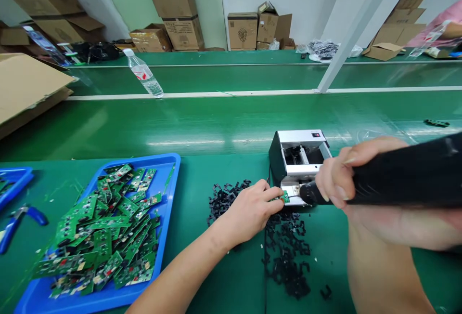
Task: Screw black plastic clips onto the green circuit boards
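My left hand pinches a small green circuit board at the front of a silver and black benchtop machine. My right hand grips a thick black cylindrical hand tool, its dark nose almost at the board. Tangled black plastic pieces lie heaped under and beside my left hand. To the left, a blue tray holds a loose pile of green circuit boards. Blue-handled side cutters lie beyond it.
A second blue tray sits at the left edge. Behind the green bench runs a green conveyor belt carrying a plastic water bottle. A cardboard sheet juts in at left, and stacked cardboard boxes stand along the far wall.
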`<action>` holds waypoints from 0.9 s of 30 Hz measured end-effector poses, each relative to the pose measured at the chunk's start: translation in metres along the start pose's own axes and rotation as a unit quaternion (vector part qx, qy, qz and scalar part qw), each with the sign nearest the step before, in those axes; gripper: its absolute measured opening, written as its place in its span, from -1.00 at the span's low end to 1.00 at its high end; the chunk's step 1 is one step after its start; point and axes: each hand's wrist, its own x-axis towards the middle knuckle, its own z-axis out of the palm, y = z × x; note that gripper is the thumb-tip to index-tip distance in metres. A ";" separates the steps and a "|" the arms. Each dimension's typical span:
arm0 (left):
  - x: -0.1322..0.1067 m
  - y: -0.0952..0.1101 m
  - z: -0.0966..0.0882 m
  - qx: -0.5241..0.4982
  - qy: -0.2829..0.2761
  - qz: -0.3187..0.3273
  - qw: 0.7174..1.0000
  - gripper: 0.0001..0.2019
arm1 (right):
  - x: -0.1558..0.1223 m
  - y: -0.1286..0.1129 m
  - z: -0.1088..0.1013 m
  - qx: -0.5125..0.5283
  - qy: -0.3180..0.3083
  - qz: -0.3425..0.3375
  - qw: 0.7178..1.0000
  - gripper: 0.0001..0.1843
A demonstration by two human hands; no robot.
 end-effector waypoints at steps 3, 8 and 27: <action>0.000 0.001 -0.001 -0.002 -0.003 -0.003 1.000 -0.79 | 0.016 0.003 0.022 -0.002 0.039 -0.034 0.999 -0.14; 0.001 0.002 -0.001 -0.002 -0.009 -0.004 1.000 -0.79 | 0.022 0.004 0.032 -0.017 0.058 -0.016 0.998 -0.16; 0.001 0.002 -0.001 -0.006 0.007 -0.005 1.000 -0.79 | 0.014 0.028 0.024 0.017 0.006 -0.006 1.000 -0.24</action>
